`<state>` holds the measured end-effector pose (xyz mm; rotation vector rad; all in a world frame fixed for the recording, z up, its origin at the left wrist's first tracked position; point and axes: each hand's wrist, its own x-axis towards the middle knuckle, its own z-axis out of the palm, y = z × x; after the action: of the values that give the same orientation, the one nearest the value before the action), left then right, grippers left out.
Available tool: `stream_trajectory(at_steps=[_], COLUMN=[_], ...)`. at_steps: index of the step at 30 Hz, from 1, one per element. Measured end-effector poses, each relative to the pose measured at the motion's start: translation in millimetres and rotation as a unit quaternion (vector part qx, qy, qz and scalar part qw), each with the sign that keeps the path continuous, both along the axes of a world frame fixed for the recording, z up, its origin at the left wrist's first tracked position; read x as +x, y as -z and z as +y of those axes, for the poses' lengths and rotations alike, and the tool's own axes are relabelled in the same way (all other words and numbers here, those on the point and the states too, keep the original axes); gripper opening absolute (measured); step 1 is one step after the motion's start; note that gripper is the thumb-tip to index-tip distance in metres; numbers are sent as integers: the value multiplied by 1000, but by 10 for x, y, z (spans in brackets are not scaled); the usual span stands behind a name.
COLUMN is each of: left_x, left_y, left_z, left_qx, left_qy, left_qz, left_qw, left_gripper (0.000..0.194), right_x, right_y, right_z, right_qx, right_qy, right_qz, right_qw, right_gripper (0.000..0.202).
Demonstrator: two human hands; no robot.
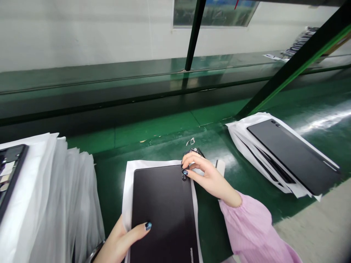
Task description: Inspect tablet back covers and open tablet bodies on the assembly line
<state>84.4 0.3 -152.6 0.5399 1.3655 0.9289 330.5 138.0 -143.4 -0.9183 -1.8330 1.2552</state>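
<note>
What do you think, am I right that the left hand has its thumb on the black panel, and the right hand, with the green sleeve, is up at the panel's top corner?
Not quite: the head view shows that the sleeve is pink, not green. The left hand does have its thumb on the black panel, and the right hand is at its top corner.

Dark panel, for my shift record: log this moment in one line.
left hand: thumb on dark panel; right hand: fingers at upper-right corner; white sheet: under panel
</note>
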Motion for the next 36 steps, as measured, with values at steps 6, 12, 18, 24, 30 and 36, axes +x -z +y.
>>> stream_trajectory(at_steps=[6,12,18,24,30,36], left_x=[-8,-30,-64,-50,-43,-43], left_y=[1,84,149,99,60,45], left_z=[1,-10,-30,-20,-19,-27], left_qx=[11,20,13,12,7,0], left_qy=[11,4,11,18,20,15], left_qz=[20,47,56,60,44,42], left_qw=[1000,999,998,998,999,999], left_gripper=[70,68,62,59,59,68], right_x=[3,8,13,4,13,16], right_y=[-23,46,79,66,60,45], right_z=[11,5,4,11,14,8], right_qx=[-38,71,91,76,24,-1], right_qy=[6,27,28,12,11,8], right_qz=[14,-60,-68,-55,-45,-34], right_qw=[999,995,993,996,999,999], right_gripper=[13,16,19,17,14,14])
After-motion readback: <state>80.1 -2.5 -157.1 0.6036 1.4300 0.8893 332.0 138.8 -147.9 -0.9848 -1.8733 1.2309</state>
